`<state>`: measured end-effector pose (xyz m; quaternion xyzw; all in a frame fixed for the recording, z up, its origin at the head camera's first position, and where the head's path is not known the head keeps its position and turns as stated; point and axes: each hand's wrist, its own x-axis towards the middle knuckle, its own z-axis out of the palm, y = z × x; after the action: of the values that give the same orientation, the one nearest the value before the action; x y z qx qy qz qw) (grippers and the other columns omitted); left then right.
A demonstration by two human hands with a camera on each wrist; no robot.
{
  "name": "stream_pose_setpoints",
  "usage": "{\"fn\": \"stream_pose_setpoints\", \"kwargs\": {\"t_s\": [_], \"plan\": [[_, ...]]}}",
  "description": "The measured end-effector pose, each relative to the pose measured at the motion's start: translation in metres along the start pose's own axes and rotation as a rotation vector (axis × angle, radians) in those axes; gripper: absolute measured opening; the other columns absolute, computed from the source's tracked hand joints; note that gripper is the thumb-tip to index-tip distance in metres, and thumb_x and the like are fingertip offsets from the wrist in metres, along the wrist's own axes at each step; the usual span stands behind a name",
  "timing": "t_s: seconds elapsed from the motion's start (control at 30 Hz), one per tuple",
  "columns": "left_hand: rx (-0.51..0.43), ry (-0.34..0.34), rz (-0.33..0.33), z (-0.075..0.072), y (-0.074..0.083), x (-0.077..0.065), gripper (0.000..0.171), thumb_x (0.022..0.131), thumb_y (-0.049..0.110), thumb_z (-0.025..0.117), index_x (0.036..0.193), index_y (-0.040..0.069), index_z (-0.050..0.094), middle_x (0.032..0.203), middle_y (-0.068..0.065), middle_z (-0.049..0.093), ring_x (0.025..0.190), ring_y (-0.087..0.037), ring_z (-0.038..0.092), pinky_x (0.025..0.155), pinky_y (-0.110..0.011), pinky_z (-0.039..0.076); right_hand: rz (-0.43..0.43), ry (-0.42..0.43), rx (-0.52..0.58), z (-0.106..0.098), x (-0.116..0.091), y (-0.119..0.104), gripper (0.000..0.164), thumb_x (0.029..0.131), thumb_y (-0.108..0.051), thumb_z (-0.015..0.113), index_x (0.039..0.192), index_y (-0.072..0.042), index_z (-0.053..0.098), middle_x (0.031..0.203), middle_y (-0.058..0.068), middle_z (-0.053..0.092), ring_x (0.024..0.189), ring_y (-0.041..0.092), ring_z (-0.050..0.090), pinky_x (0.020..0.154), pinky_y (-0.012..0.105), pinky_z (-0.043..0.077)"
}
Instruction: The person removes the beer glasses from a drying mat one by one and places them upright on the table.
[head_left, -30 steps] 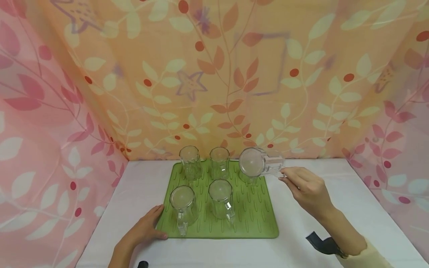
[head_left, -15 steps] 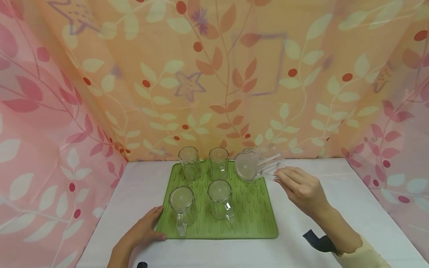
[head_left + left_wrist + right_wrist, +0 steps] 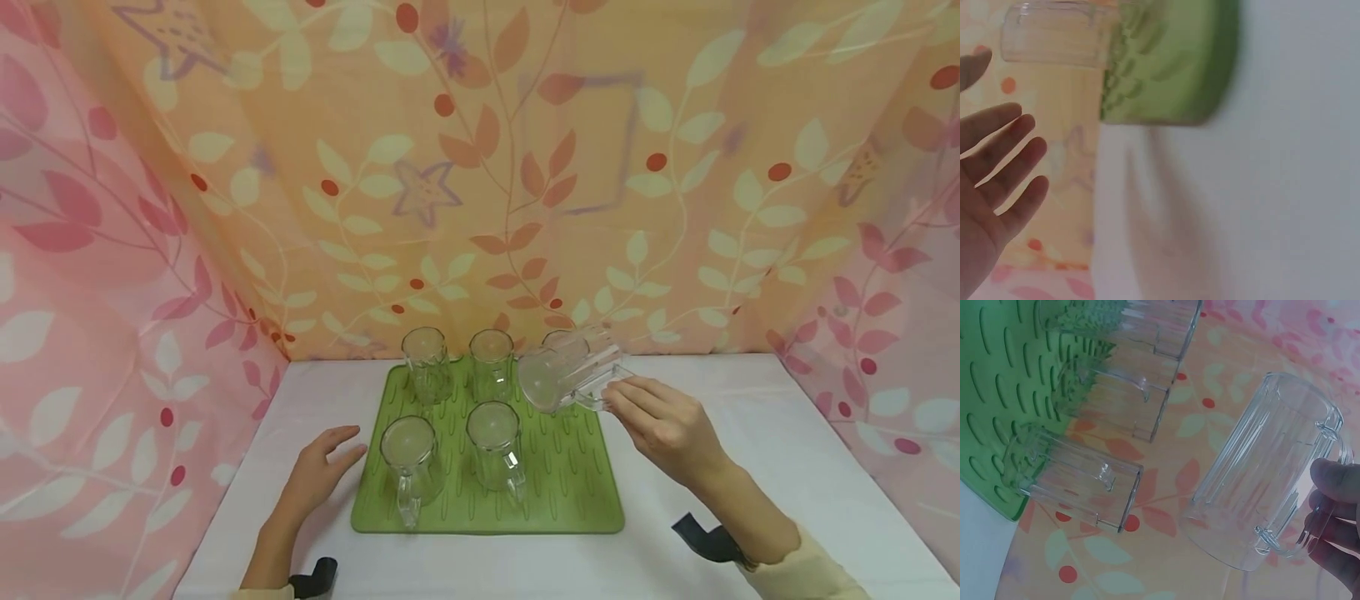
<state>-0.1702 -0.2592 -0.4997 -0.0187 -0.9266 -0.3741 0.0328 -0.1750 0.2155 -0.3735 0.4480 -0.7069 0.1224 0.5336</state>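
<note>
A clear glass mug (image 3: 546,379), tilted with its base down-left, hangs above the back right of a green ridged mat (image 3: 562,504). My right hand (image 3: 663,429) grips it by the handle; fingers and thumb wrap that handle in the right wrist view. Behind it another mug (image 3: 564,337) on the mat is partly hidden. Upside-down or upright I cannot tell, but mugs also stand at back left (image 3: 426,367), back middle (image 3: 491,367), front left (image 3: 410,458) and front middle (image 3: 495,446). Left of the mat, my left hand (image 3: 313,471) hovers, fingers spread and holding nothing.
A white cloth-like surface (image 3: 697,383) lies under the mat. An orange leaf-patterned curtain (image 3: 480,208) rises close behind the back row, with pink patterned panels (image 3: 97,333) on both sides. Black straps (image 3: 708,540) are on the wrists.
My left hand has come off the mat's left edge and lifted. My right hand has carried the mug slightly left and tilted it further, uncovering part of the mug behind.
</note>
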Motion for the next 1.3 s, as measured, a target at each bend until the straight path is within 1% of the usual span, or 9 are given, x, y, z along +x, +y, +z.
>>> {"fn": "stream_pose_setpoints", "kwargs": {"t_s": [0.1,0.17,0.27,0.4,0.57,0.67,0.9,1.07,1.3], "plan": [[0.009,0.067,0.052,-0.006,0.012,0.010,0.046,0.094,0.032,0.064,0.130,0.003,0.060,0.133,-0.020,0.060,0.128,-0.041,0.052,0.103,-0.061,0.044,-0.021,0.006,-0.003,0.002,0.001,-0.001,0.032,0.101,-0.014,0.053,0.083,0.001,0.074,0.077,0.012,0.073,0.070,0.028,0.069,0.061,0.040,0.059],[0.005,0.085,0.093,-0.010,0.022,0.016,0.043,0.094,0.030,0.064,0.128,0.003,0.062,0.130,-0.019,0.062,0.123,-0.040,0.056,0.102,-0.060,0.046,-0.033,0.008,-0.002,0.003,0.002,-0.003,0.032,0.101,-0.013,0.052,0.083,0.001,0.075,0.077,0.012,0.074,0.070,0.028,0.069,0.061,0.039,0.059],[-0.069,0.070,0.142,-0.016,0.038,0.026,0.040,0.095,0.027,0.064,0.127,0.003,0.063,0.128,-0.019,0.063,0.120,-0.038,0.058,0.102,-0.058,0.046,-0.044,0.019,0.003,0.005,0.003,-0.005,0.031,0.100,-0.011,0.052,0.083,0.001,0.075,0.077,0.012,0.074,0.070,0.028,0.070,0.061,0.039,0.059],[-0.189,0.010,0.171,-0.023,0.060,0.037,0.039,0.097,0.025,0.061,0.129,0.003,0.061,0.130,-0.018,0.062,0.122,-0.038,0.057,0.105,-0.058,0.044,-0.057,0.038,0.011,0.009,0.002,-0.007,0.030,0.099,-0.007,0.052,0.082,0.001,0.075,0.078,0.012,0.074,0.070,0.027,0.069,0.060,0.039,0.059],[-0.267,-0.046,0.153,-0.029,0.084,0.048,0.040,0.098,0.027,0.059,0.131,0.006,0.061,0.132,-0.017,0.062,0.123,-0.035,0.057,0.105,-0.055,0.046,-0.069,0.039,0.005,0.012,0.002,-0.008,0.030,0.098,-0.004,0.051,0.081,0.000,0.075,0.078,0.011,0.074,0.071,0.027,0.070,0.061,0.038,0.059],[-0.325,-0.085,0.143,-0.032,0.098,0.054,0.042,0.098,0.029,0.058,0.133,0.006,0.059,0.136,-0.018,0.058,0.129,-0.035,0.053,0.108,-0.056,0.043,-0.077,0.036,-0.001,0.013,0.002,-0.008,0.030,0.098,-0.002,0.051,0.082,0.000,0.076,0.078,0.011,0.074,0.072,0.027,0.070,0.061,0.038,0.059],[-0.397,-0.166,0.174,-0.037,0.127,0.065,0.045,0.099,0.030,0.057,0.134,0.001,0.058,0.134,-0.019,0.054,0.131,-0.033,0.045,0.113,-0.057,0.035,-0.099,0.045,-0.009,0.015,0.005,-0.010,0.028,0.097,-0.001,0.051,0.082,0.000,0.075,0.079,0.011,0.074,0.072,0.026,0.069,0.063,0.038,0.059],[-0.480,-0.250,0.122,-0.040,0.148,0.070,0.050,0.098,0.032,0.057,0.138,0.002,0.054,0.141,-0.019,0.053,0.135,-0.033,0.047,0.115,-0.054,0.034,-0.102,0.036,-0.003,0.016,0.005,-0.011,0.028,0.097,0.000,0.051,0.083,0.000,0.075,0.079,0.011,0.074,0.073,0.026,0.069,0.063,0.038,0.059],[-0.588,-0.340,0.071,-0.040,0.180,0.079,0.052,0.098,0.030,0.059,0.139,0.000,0.050,0.143,-0.021,0.051,0.130,-0.035,0.052,0.110,-0.049,0.043,-0.121,0.035,0.009,0.019,0.005,-0.012,0.029,0.097,0.001,0.051,0.083,0.000,0.076,0.078,0.012,0.075,0.072,0.026,0.069,0.063,0.038,0.059]]}}
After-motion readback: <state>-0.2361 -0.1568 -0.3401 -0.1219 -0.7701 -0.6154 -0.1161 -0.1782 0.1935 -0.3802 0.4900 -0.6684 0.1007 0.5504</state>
